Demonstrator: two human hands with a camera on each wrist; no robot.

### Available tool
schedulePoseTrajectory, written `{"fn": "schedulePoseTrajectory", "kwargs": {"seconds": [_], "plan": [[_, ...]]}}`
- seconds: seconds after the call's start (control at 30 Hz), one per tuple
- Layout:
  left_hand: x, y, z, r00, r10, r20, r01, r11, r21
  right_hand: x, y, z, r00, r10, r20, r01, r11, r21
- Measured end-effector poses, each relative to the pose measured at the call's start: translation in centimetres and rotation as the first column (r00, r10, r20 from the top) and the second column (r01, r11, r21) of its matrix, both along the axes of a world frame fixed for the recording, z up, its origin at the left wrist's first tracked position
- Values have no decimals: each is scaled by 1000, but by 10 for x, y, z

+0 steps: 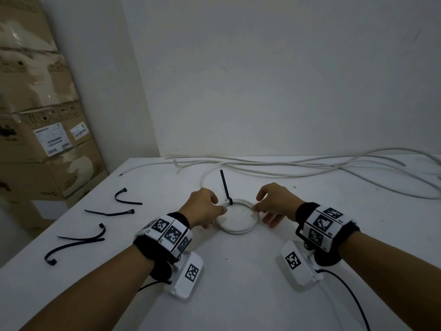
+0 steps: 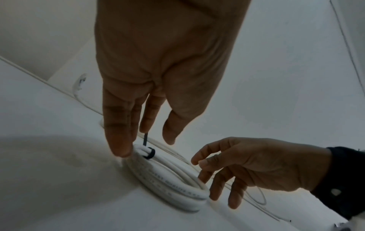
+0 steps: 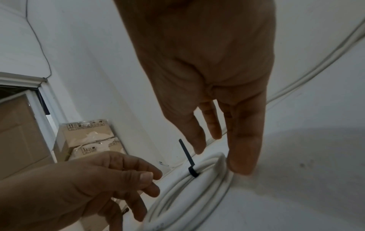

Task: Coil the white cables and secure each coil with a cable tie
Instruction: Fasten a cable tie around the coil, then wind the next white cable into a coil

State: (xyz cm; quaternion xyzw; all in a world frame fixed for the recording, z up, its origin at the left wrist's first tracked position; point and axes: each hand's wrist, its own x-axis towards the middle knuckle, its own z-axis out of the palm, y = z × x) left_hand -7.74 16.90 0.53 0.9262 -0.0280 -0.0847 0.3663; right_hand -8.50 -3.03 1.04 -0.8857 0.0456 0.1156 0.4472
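Observation:
A white cable coil (image 1: 238, 229) lies flat on the white table (image 1: 238, 295) between my hands. A black cable tie (image 1: 229, 200) is looped round its far side, with its tail standing up. My left hand (image 1: 218, 209) is at the coil's left rim, fingers (image 2: 118, 145) straight and touching the coil beside the tie (image 2: 149, 154). My right hand (image 1: 260, 209) is at the right rim, and one straight fingertip (image 3: 241, 164) rests on the coil (image 3: 197, 181). Neither hand grips anything.
Several loose black cable ties (image 1: 109, 213) lie on the table's left part near its edge. Uncoiled white cables (image 1: 298, 167) sprawl along the back by the wall and run off to the right. Cardboard boxes (image 1: 43, 139) are stacked beyond the left edge.

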Motion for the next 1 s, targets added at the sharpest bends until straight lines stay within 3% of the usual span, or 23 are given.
{"fn": "schedulePoseTrajectory", "kwargs": {"seconds": [0.2,0.37,0.6,0.8,1.0], "plan": [[0,-17,32,976,-94,194,95,995,3,2,-24,18,998,-34,59,31,998,47],[17,-48,54,952,-179,247,163,983,83,16,-62,26,989,-114,97,116,993,-14],[55,-90,65,926,-310,215,226,912,341,55,-100,35,997,-22,79,46,949,-312],[84,-108,66,921,-350,174,250,869,426,92,-105,31,987,136,-81,-156,742,-652],[96,-112,65,925,-343,162,244,865,438,112,-99,16,963,181,-200,-268,566,-779]]}}
